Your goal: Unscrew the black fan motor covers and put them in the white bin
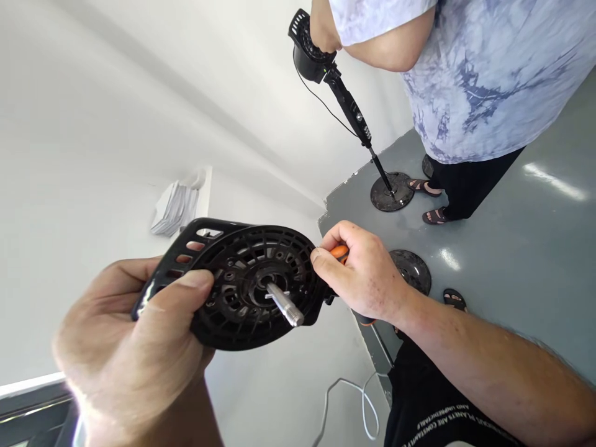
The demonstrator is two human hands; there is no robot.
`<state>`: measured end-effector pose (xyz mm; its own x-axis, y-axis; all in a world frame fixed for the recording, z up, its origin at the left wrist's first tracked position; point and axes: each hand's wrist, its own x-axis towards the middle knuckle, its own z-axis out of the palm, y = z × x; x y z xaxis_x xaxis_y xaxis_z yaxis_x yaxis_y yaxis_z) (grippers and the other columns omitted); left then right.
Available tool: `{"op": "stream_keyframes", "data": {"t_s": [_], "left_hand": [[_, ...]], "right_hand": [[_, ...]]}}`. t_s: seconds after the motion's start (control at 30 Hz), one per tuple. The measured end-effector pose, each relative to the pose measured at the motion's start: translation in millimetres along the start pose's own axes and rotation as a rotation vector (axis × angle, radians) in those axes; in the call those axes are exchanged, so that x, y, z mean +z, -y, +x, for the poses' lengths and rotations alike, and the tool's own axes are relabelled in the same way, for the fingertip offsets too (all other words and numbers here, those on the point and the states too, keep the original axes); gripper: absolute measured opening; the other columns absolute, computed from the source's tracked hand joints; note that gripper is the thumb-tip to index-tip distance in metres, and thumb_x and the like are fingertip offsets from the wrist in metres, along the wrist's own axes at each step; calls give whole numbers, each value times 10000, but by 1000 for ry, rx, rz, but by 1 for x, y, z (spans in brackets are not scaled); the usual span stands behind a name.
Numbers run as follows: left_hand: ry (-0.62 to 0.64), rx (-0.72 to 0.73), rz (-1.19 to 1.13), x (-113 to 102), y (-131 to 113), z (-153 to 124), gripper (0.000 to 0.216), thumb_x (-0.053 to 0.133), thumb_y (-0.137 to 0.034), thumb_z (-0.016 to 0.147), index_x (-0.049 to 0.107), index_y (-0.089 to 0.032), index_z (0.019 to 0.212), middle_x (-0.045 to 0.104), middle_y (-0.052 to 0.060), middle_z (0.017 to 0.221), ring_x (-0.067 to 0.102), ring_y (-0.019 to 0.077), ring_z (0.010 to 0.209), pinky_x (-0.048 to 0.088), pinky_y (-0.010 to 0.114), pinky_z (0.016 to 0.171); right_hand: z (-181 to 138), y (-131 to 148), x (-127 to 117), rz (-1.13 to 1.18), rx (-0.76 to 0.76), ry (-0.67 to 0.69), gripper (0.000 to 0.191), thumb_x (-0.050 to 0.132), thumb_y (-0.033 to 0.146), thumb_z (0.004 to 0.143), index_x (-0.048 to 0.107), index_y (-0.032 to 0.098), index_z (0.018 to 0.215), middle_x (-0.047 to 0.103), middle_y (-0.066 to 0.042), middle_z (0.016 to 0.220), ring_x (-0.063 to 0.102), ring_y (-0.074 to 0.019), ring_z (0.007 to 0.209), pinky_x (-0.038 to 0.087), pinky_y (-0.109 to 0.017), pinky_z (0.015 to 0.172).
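My left hand grips a black plastic fan motor housing with a grille face and a silver metal shaft sticking out of its centre. The thumb lies across the housing's front. My right hand is closed round an orange-handled screwdriver at the housing's right edge. The tool's tip is hidden behind the housing.
Another person in a pale tie-dye shirt stands on the grey floor, holding a fan head on a black pole with a round base. A second round base lies nearer. White cable trails below.
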<state>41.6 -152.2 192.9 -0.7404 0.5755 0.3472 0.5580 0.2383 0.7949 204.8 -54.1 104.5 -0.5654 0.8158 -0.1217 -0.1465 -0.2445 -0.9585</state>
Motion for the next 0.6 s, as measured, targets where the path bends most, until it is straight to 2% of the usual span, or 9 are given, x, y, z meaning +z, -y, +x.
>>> {"op": "stream_keyframes", "data": {"t_s": [0.1, 0.33, 0.43, 0.53, 0.6], "left_hand": [[-32, -77, -67, 2, -4, 0, 215, 837, -209, 597, 719, -175, 773, 699, -32, 632, 602, 126, 509, 512, 227, 441], [-79, -90, -92, 4, -3, 3, 254, 865, -227, 569, 726, -173, 774, 693, -20, 637, 598, 148, 508, 504, 244, 406], [-74, -72, -129, 9, -3, 1, 280, 873, -243, 573, 718, -165, 793, 695, -4, 660, 608, 163, 516, 525, 274, 417], [-75, -50, -176, 15, -1, -2, 308, 872, -260, 589, 729, -173, 848, 714, 9, 720, 653, 197, 589, 604, 357, 520], [-71, -40, -230, 18, 1, -3, 347, 868, -276, 599, 750, -180, 910, 740, 26, 796, 701, 238, 702, 666, 470, 697]], "right_hand": [[1, -1, 1, -4, 0, 1, 191, 692, 210, 870, 540, 212, 756, 456, 132, 524, 386, -24, 430, 334, -196, 439], [5, -1, 2, -22, 26, 4, 188, 689, 241, 881, 546, 211, 763, 460, 129, 525, 399, -32, 439, 341, -222, 469], [6, -2, 2, -24, 49, 11, 194, 692, 274, 898, 546, 215, 785, 490, 126, 526, 446, -43, 448, 386, -234, 510], [7, -3, 2, -24, 61, 9, 192, 693, 299, 907, 550, 220, 807, 528, 114, 528, 531, -68, 485, 443, -253, 569], [7, -5, 3, -23, 55, -6, 195, 695, 323, 907, 554, 222, 818, 551, 103, 538, 556, -81, 506, 457, -264, 587]]}}
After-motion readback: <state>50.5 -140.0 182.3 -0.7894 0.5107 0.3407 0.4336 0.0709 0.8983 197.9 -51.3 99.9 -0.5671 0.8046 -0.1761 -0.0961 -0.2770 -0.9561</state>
